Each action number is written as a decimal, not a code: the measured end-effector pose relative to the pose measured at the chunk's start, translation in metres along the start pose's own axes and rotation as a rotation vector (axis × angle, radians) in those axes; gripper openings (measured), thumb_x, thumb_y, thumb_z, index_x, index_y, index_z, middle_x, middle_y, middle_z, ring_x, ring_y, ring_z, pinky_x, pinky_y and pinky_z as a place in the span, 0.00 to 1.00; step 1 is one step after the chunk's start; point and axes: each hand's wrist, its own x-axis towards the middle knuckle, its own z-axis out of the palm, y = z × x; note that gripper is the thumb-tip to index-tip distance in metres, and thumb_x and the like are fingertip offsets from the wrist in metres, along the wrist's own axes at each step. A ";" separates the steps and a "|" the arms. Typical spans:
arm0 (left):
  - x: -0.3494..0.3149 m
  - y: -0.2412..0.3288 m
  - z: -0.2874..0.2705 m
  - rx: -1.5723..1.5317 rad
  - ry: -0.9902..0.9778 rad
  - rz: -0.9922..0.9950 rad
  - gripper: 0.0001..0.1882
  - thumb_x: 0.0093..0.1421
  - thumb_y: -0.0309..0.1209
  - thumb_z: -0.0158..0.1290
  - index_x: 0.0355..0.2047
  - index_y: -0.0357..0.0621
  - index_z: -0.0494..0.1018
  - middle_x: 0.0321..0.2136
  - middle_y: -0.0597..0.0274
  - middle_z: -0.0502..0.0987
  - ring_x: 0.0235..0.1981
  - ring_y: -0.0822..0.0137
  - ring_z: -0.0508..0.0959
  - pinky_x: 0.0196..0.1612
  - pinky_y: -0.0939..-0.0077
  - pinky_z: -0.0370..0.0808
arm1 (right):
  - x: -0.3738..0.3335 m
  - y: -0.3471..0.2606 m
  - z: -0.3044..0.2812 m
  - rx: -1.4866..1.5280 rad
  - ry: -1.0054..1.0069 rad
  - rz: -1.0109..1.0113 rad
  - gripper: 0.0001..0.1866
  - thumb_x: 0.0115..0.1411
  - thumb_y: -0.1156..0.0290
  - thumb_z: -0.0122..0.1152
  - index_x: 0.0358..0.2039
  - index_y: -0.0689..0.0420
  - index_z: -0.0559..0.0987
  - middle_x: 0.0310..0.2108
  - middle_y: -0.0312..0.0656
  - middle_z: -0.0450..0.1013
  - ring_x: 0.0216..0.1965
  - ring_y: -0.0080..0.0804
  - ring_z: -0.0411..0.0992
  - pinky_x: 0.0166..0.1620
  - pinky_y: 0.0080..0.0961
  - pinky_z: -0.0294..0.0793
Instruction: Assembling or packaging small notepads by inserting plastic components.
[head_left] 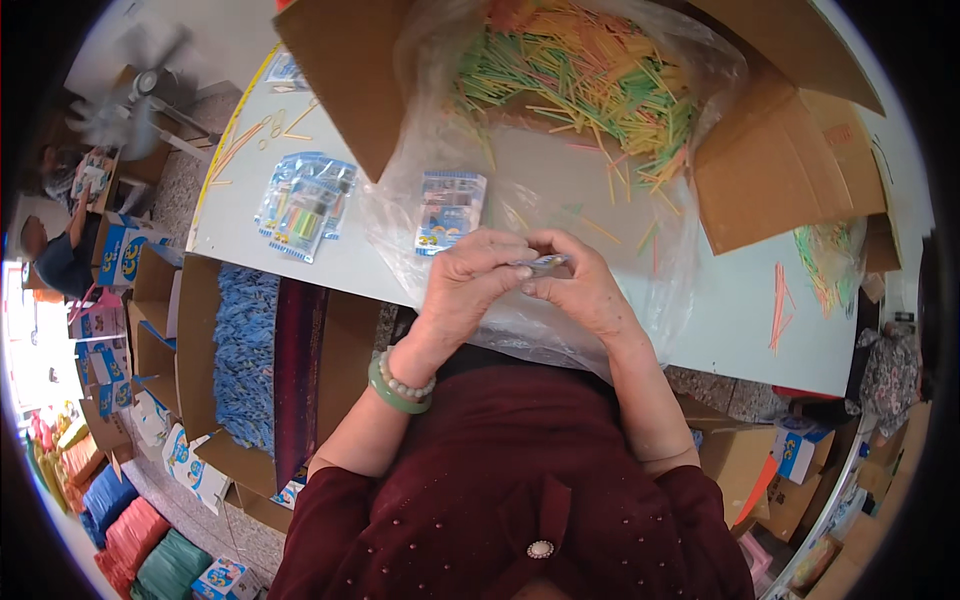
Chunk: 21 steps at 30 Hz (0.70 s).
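Close in front of my body, my left hand (468, 277) and my right hand (583, 285) meet with fingertips pinched together. Between them is a small bluish-white plastic packet (547, 262), seen nearly edge-on and mostly covered by fingers. A blue-and-clear packet (452, 207) lies flat just beyond my left hand, on clear plastic sheeting (515, 195). Farther off, a big heap of thin green, yellow and pink sticks (585, 85) spills from the sheeting inside an opened cardboard box (775, 150).
Several filled packets (305, 205) are piled on the white table (385, 275) at left, near loose sticks and rubber bands (272, 125). A carton full of blue packets (245, 355) stands left below the table edge. Pink sticks (780, 310) lie at right. Another person (65, 250) is far left.
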 end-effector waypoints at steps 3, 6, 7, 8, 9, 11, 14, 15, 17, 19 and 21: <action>-0.001 0.003 -0.006 0.089 0.033 0.010 0.08 0.49 0.19 0.58 0.31 0.38 0.79 0.27 0.65 0.71 0.31 0.75 0.71 0.34 0.83 0.68 | -0.001 0.000 -0.004 0.004 -0.088 0.082 0.11 0.48 0.78 0.62 0.35 0.61 0.76 0.28 0.29 0.71 0.30 0.17 0.67 0.35 0.17 0.68; 0.001 0.005 0.000 -0.099 0.151 -0.098 0.05 0.48 0.21 0.60 0.27 0.37 0.78 0.25 0.67 0.70 0.29 0.75 0.70 0.32 0.83 0.67 | -0.006 0.006 -0.006 0.021 -0.085 0.121 0.10 0.48 0.77 0.61 0.34 0.61 0.77 0.27 0.29 0.71 0.29 0.17 0.67 0.34 0.17 0.68; 0.001 0.007 0.004 -0.215 0.143 -0.172 0.04 0.48 0.22 0.60 0.26 0.37 0.78 0.24 0.67 0.69 0.28 0.75 0.69 0.32 0.82 0.66 | -0.007 0.007 -0.003 0.052 -0.053 0.137 0.09 0.49 0.77 0.61 0.33 0.61 0.77 0.26 0.28 0.71 0.28 0.17 0.67 0.34 0.16 0.68; 0.001 0.009 0.004 -0.334 0.126 -0.244 0.03 0.49 0.23 0.60 0.25 0.37 0.77 0.22 0.67 0.68 0.28 0.75 0.69 0.32 0.81 0.66 | -0.008 0.006 0.001 0.055 -0.070 0.128 0.09 0.49 0.77 0.61 0.33 0.61 0.77 0.26 0.28 0.71 0.28 0.17 0.67 0.34 0.16 0.68; -0.001 0.008 -0.001 -0.328 0.139 -0.237 0.03 0.49 0.23 0.60 0.25 0.37 0.77 0.22 0.67 0.68 0.28 0.75 0.69 0.32 0.81 0.66 | -0.009 0.005 0.004 0.111 -0.064 0.148 0.10 0.49 0.77 0.62 0.34 0.61 0.77 0.27 0.31 0.73 0.30 0.18 0.68 0.36 0.17 0.69; -0.006 0.004 -0.009 0.130 0.078 -0.047 0.03 0.50 0.23 0.59 0.26 0.37 0.77 0.23 0.66 0.70 0.29 0.74 0.69 0.32 0.79 0.66 | -0.006 0.001 0.010 0.167 -0.062 0.166 0.10 0.49 0.77 0.62 0.34 0.62 0.77 0.28 0.34 0.74 0.31 0.19 0.69 0.37 0.18 0.70; -0.008 0.011 -0.010 0.139 0.039 0.091 0.02 0.51 0.23 0.57 0.27 0.37 0.78 0.23 0.65 0.72 0.29 0.73 0.70 0.33 0.79 0.67 | -0.004 -0.004 0.018 0.253 -0.059 0.146 0.09 0.49 0.77 0.61 0.34 0.61 0.78 0.28 0.34 0.74 0.32 0.19 0.70 0.38 0.18 0.70; -0.007 0.016 -0.010 0.137 0.029 0.155 0.03 0.52 0.23 0.57 0.27 0.36 0.78 0.23 0.65 0.72 0.28 0.72 0.70 0.32 0.79 0.67 | 0.000 -0.003 0.022 0.234 -0.112 0.142 0.09 0.50 0.77 0.62 0.34 0.62 0.78 0.29 0.33 0.74 0.32 0.19 0.70 0.37 0.18 0.70; -0.014 0.026 -0.022 0.193 0.053 0.074 0.03 0.51 0.22 0.57 0.27 0.36 0.78 0.23 0.65 0.72 0.28 0.72 0.70 0.32 0.79 0.67 | 0.006 0.003 0.037 0.113 -0.171 0.123 0.09 0.51 0.76 0.62 0.35 0.63 0.77 0.29 0.32 0.73 0.32 0.18 0.69 0.38 0.18 0.70; -0.022 0.030 -0.035 0.257 0.162 0.016 0.03 0.50 0.18 0.56 0.27 0.36 0.78 0.23 0.65 0.72 0.27 0.73 0.70 0.32 0.80 0.67 | 0.005 0.001 0.055 0.005 -0.164 0.118 0.09 0.52 0.76 0.62 0.35 0.63 0.77 0.29 0.32 0.73 0.33 0.18 0.70 0.38 0.18 0.70; -0.028 0.035 -0.044 0.157 0.243 -0.043 0.03 0.50 0.18 0.57 0.26 0.36 0.78 0.22 0.67 0.71 0.26 0.76 0.70 0.31 0.82 0.66 | 0.005 -0.008 0.070 0.070 -0.261 0.081 0.09 0.54 0.75 0.60 0.35 0.63 0.77 0.29 0.34 0.74 0.32 0.17 0.69 0.37 0.18 0.70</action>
